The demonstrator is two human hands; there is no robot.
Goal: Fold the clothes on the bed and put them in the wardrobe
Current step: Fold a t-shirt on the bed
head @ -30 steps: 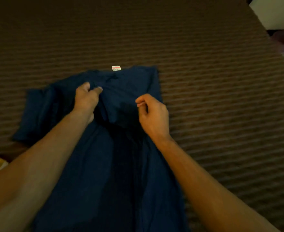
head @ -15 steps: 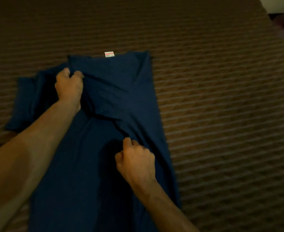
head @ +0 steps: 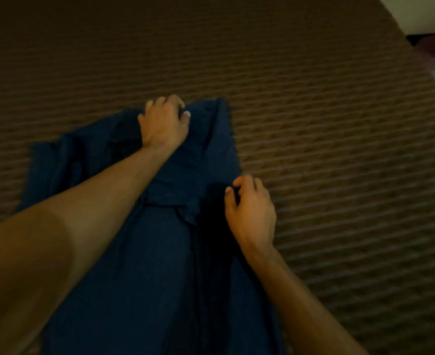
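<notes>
Hands [head: 164,124] [head: 249,211] both pinch the navy shirt [head: 144,265], its hem cut off below.

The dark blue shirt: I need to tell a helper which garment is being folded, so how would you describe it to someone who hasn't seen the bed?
A brown ribbed bedspread fills the view. On its near left part lies the dark blue shirt, running toward the camera. It is the only navy cloth there, with the left hand at its far end and the right hand at its right edge.

Left hand [head: 163,124] reaching forward, curled — right hand [head: 249,211] pinching.
</notes>
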